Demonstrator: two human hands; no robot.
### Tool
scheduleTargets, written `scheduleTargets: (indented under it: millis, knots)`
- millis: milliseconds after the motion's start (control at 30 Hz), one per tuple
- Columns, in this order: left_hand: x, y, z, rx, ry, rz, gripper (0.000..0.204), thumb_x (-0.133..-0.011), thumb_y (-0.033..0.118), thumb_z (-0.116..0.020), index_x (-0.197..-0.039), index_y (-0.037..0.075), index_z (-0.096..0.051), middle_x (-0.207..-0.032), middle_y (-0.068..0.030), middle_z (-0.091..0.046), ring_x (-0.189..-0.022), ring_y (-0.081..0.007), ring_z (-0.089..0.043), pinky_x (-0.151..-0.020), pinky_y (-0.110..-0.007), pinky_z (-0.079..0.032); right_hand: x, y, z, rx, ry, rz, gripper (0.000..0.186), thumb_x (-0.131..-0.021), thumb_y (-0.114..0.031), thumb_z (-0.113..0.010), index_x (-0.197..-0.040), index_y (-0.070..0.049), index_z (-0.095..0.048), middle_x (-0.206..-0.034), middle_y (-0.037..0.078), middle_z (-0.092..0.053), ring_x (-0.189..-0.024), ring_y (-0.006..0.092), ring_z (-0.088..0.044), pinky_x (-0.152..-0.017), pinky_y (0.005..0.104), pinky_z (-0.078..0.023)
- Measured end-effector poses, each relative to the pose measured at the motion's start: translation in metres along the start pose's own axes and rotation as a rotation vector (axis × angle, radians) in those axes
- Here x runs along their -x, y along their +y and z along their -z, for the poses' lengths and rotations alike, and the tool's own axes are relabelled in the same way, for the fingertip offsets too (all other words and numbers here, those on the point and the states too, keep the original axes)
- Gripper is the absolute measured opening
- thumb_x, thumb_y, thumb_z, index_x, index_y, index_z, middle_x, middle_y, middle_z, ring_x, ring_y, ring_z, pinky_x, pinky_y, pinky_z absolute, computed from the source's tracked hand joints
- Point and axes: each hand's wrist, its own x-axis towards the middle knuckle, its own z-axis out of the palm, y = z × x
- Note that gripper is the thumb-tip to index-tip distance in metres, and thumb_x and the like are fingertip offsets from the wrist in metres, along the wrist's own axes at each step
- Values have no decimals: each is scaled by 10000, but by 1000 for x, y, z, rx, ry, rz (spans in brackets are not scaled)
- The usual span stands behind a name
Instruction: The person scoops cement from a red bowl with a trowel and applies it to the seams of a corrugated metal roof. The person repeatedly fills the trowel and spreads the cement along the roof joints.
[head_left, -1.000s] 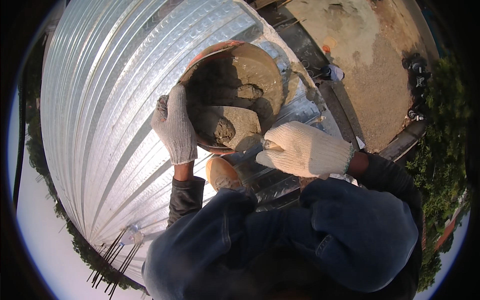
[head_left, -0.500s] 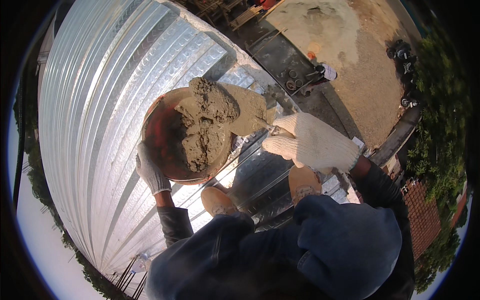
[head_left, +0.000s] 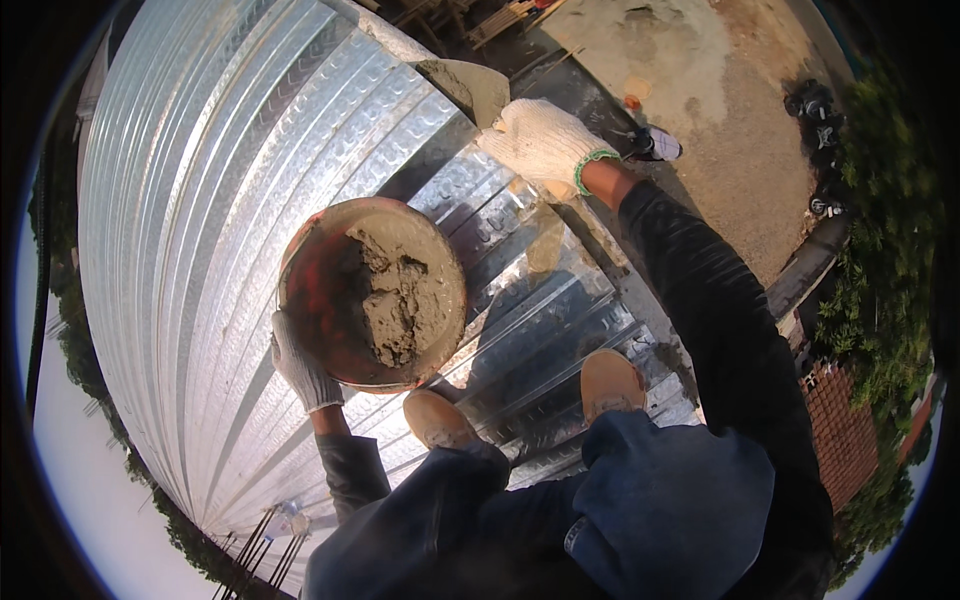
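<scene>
A round red bucket [head_left: 322, 285], smeared with mortar along its rim, stands in front of me over the metal sheets. Grey-brown wet mortar [head_left: 405, 300] lies in its right part. My left hand [head_left: 298, 368], in a white knitted glove, is closed on the bucket's lower left side; its fingertips are partly hidden. Out ahead and to the right, my gloved right hand [head_left: 545, 145] grips a trowel, whose handle is hidden in the fist. The mortar-coated trowel blade [head_left: 482, 90] is tilted at the far edge of the sheets, beside a rough concrete strip [head_left: 385, 35].
Ribbed metal sheets [head_left: 200, 250] lie under my shoes [head_left: 612, 382]. Past their right edge the ground [head_left: 740, 180] is far below, with a person [head_left: 658, 145] and parked motorcycles [head_left: 818, 130]. Upright steel bars [head_left: 262, 540] stand at the lower left. Trees [head_left: 880, 220] grow at right.
My right hand has carried the trowel from above the bucket forward to the sheets' far edge. The large mortar lump no longer shows on the blade. My left hand keeps hold of the bucket.
</scene>
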Motion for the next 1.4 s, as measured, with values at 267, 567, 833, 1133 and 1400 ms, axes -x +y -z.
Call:
scheduleTargets:
  millis: [267,567,833,1133,1400]
  knots:
    - [-4,-3,14,-5,-28,4,505,-1146,422,-655,-1367,-30,-698,-1285,-110,-749,-1083,-215,-728,-958,-382,-614,-6,-18,13,282,39,125,346,-974,-297,-669,-981,13,-822,-934,262,-794,-892,441,-806,-755,528,-650]
    - [3,9,5,-4,-53,43,566,-1147,454,-641,-1443,-28,-667,-1353,-131,-727,-1158,-224,-709,-1027,-386,-589,9,-27,9,318,141,200,216,-878,-204,-759,-949,-22,-849,-849,226,-804,-797,386,-821,-635,532,-629]
    - [1,3,6,24,-74,61,599,-1145,472,-643,-1476,-27,-647,-1373,-127,-721,-1181,-235,-703,-1044,-391,-582,41,-27,-27,431,230,184,258,-887,-184,-765,-1045,21,-771,-807,178,-794,-730,334,-813,-562,468,-602]
    - [0,1,6,11,-89,23,599,-1142,479,-645,-1463,-26,-653,-1365,-124,-722,-1172,-227,-706,-1038,-392,-584,51,-33,-2,363,145,146,241,-904,-169,-744,-1057,16,-771,-827,190,-794,-770,344,-821,-587,489,-622]
    - [-2,-1,11,37,-83,39,579,-1143,469,-643,-1447,-23,-664,-1350,-123,-724,-1160,-223,-707,-1024,-386,-587,50,-20,6,220,203,152,334,-953,-275,-700,-1048,37,-773,-843,221,-792,-817,387,-816,-678,512,-651]
